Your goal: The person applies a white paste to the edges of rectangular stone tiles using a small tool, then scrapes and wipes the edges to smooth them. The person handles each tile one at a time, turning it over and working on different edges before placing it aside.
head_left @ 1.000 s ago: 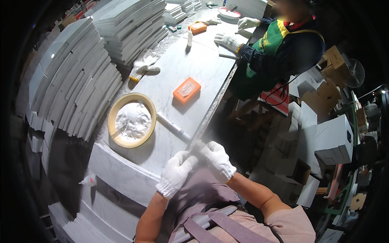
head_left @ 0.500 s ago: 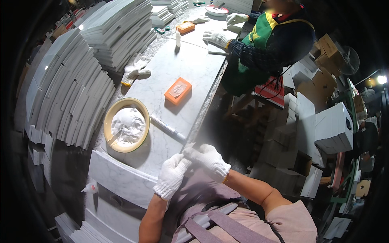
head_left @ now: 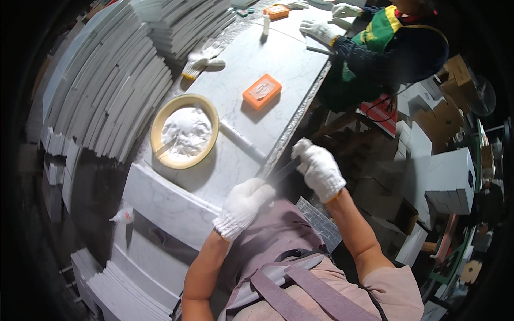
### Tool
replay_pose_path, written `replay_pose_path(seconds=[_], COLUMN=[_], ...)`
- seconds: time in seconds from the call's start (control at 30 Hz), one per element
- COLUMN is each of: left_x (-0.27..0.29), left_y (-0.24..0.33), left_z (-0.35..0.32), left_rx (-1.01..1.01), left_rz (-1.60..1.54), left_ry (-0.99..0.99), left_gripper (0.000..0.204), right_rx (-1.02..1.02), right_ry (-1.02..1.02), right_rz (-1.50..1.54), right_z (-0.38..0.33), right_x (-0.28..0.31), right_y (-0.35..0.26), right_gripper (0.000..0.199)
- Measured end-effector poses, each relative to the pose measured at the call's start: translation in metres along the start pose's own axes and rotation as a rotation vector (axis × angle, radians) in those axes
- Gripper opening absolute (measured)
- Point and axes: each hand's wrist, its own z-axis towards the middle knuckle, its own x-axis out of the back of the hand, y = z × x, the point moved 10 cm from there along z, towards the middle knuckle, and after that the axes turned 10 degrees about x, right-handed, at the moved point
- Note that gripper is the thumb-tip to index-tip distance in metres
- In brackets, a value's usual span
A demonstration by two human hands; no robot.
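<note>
Both my hands wear white knit gloves and hover past the near right edge of the marble-patterned table [head_left: 201, 182]. My left hand [head_left: 246, 206] is closed. My right hand [head_left: 320, 170] is closed too, farther right and higher. A thin greyish strip [head_left: 285, 171] spans the gap between them, gripped at both ends; it is blurred, so its kind is unclear. Nearest on the tabletop lies a white marker-like tube [head_left: 242, 140]. Left of it stands a cream bowl [head_left: 156, 128] of white powder or paste with a flat tool in it. An orange box [head_left: 262, 92] lies farther back.
Tall stacks of white slabs [head_left: 107, 80] line the left side. A loose glove [head_left: 203, 58] and a small white bottle [head_left: 266, 25] lie behind. Across the table, a co-worker's gloved hand [head_left: 319, 31] rests on a slab. Cartons [head_left: 450, 179] fill the floor at right.
My right hand has moved up and right, away from my left, exposing the thin strip between them. The head view has shifted, so table items appear higher and farther right.
</note>
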Motion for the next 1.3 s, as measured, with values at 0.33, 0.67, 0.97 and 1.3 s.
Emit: replay_pose_path(seconds=[0.33, 0.67, 0.97, 1.3], left_x=[0.014, -0.040, -0.002, 0.002], left_y=[0.026, 0.061, 0.049, 0.010], left_z=[-0.017, -0.043, -0.034, -0.004], left_rx=[-0.317, -0.754, -0.526, -0.175], left_rz=[0.288, 1.278, 0.480, -0.204], left_ry=[0.418, 0.741, 0.506, 0.066], left_gripper=[0.019, 0.010, 0.038, 0.030], right_rx=[0.017, -0.090, 0.062, -0.042], right_ry=[-0.100, -0.145, -0.197, -0.243], right_rz=[0.059, 0.081, 0.183, 0.143], right_z=[-0.030, -0.048, -0.035, -0.052], right_x=[-0.020, -0.056, -0.059, -0.091], right_y=[0.042, 0.028, 0.012, -0.001], right_gripper=[0.049, 0.050, 0.041, 0.044])
